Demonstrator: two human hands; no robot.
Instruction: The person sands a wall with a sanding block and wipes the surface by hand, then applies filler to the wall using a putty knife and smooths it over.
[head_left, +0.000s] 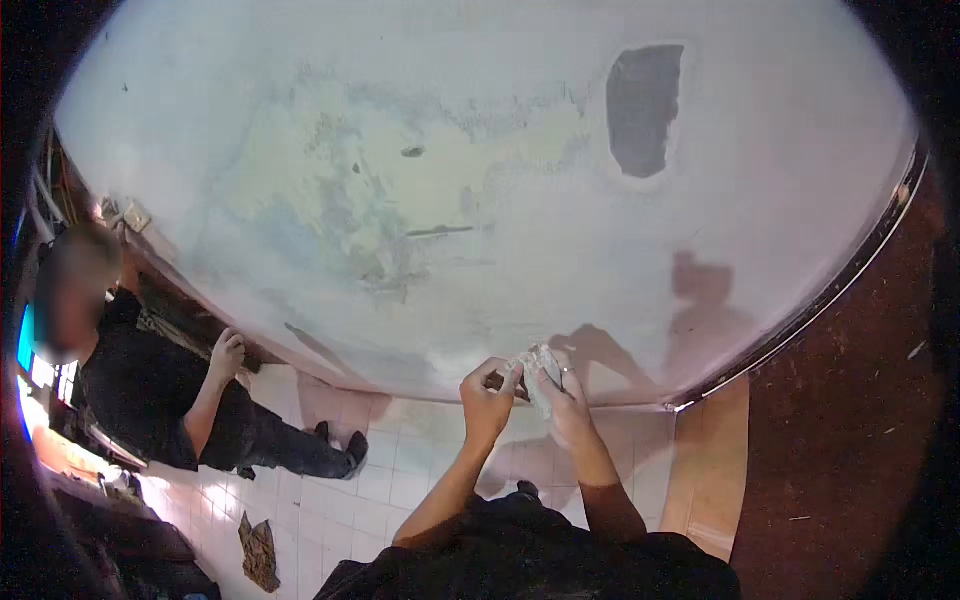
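Both of my hands are raised in front of a large whitish panel [540,270], close to its lower edge. My right hand [570,408] grips a folded, whitish, dusty-looking piece [541,385], thumb along its face. My left hand [487,400] is closed, with its thumb and fingertips pinching at the upper left edge of that piece. A ring shows on a right-hand finger. The panel carries a worn yellowish-green patch [440,190] with small dark gouges, and a dark grey patch [642,112] at upper right.
At the left, a person in dark clothes [165,370] stands by the panel's edge, one hand near it. A crumpled brown cloth [259,552] lies on the tiled floor [385,460]. A tan board [708,455] and dark reddish floor [840,430] are at the right.
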